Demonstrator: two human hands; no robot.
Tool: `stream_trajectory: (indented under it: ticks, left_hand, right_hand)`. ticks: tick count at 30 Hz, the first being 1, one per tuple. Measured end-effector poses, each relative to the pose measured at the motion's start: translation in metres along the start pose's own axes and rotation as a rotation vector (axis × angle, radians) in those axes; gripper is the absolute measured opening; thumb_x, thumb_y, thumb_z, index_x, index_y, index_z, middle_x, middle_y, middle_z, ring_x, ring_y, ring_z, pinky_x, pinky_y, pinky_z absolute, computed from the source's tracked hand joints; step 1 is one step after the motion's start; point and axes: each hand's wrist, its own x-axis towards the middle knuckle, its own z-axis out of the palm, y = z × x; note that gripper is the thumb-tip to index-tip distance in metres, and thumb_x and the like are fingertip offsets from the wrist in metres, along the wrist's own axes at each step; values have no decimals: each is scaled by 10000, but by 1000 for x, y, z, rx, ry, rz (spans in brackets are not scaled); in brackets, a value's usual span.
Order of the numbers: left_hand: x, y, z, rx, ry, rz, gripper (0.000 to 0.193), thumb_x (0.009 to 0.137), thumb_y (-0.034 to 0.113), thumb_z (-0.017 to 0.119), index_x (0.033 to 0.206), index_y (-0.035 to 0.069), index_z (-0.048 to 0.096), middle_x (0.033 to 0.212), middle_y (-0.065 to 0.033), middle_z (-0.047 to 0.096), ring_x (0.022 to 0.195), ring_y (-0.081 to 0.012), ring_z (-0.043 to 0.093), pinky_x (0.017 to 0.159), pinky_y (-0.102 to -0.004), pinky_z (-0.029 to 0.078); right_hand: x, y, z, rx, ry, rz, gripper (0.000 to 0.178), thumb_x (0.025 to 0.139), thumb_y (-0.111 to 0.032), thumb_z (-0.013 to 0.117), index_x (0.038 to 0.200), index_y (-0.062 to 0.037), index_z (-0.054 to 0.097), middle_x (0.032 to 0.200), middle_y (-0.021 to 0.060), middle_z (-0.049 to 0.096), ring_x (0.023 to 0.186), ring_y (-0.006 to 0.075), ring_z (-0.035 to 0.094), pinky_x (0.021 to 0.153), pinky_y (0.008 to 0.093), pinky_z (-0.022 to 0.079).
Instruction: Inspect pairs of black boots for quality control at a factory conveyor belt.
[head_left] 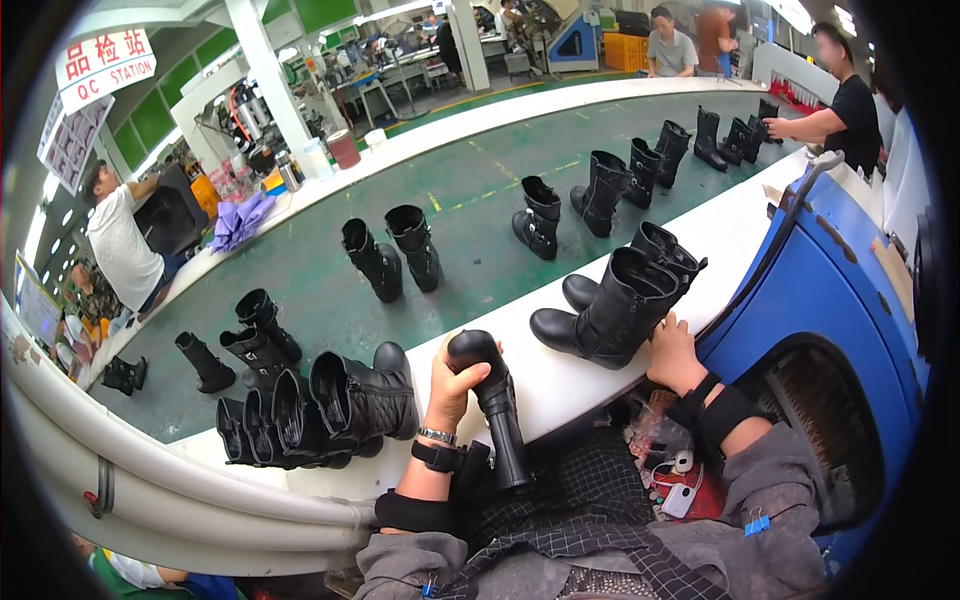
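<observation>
My left hand is closed around the foot of a black ankle-high or taller boot. That boot is held toe up, with its shaft pointing down toward my lap. Two black boots stand together on the white ledge, right of the held one. Just behind the heel of the nearer boot, my right hand is at the ledge with its fingers curled. What those fingers grip, if anything, is hidden. Several black boots with quilted shafts lean in a row on the ledge to my left.
More black boots stand along the green conveyor belt. A blue machine rises at my right, and thick white pipes curve at my left. Co-workers sit across the belt and at the far right. A purple cloth lies on the far ledge.
</observation>
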Motion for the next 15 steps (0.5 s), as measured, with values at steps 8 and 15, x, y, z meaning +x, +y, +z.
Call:
stream_trajectory:
  ticks: [8,15]
  left_hand:
    - [16,21,9,42,174,53,179,857,205,578,822,31,601,745,48,547,688,-38,479,635,-190,371]
    - [21,16,19,256,188,114,249,893,255,551,797,29,586,714,63,495,654,-35,403,595,-199,327]
  right_hand:
    - [9,29,-22,715,-205,291,374,746,-66,575,1101,26,503,819,143,499,684,263,535,542,350,476]
    - [-51,7,-101,1505,480,147,378,960,-166,429,1301,-3,416,899,56,540,587,61,458,467,209,405]
